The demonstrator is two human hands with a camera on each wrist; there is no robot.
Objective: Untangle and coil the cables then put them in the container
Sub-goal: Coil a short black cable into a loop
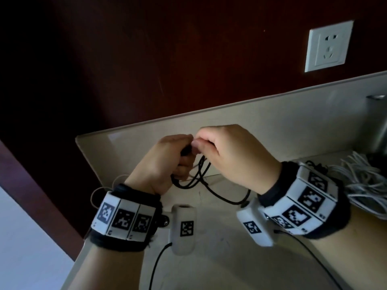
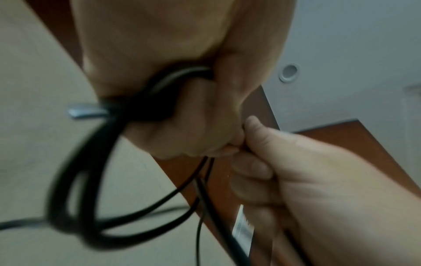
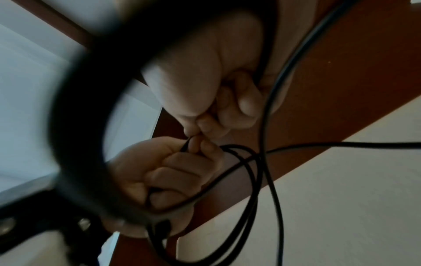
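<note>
Both hands meet above the beige table (image 1: pixel 219 258). My left hand (image 1: pixel 178 149) is closed in a fist round several loops of a black cable (image 1: pixel 202 176), which hang below it. In the left wrist view the black cable (image 2: pixel 75 180) loops out of the fist, and a metal plug (image 2: pixel 86 113) sticks out beside it. My right hand (image 1: pixel 202 143) pinches a thin strand of the same cable right against the left hand's fingers; the right wrist view shows the pinch at its fingertips (image 3: pixel 200 124) above the left hand (image 3: pixel 173 172). No container is in view.
A tangled pile of white cables (image 1: pixel 360 178) lies at the table's right, by a metal cylinder (image 1: pixel 377 122). A white wall socket (image 1: pixel 328 46) sits on the dark red wall. A raised beige back edge (image 1: pixel 230 114) borders the table; its left corner is near my left wrist.
</note>
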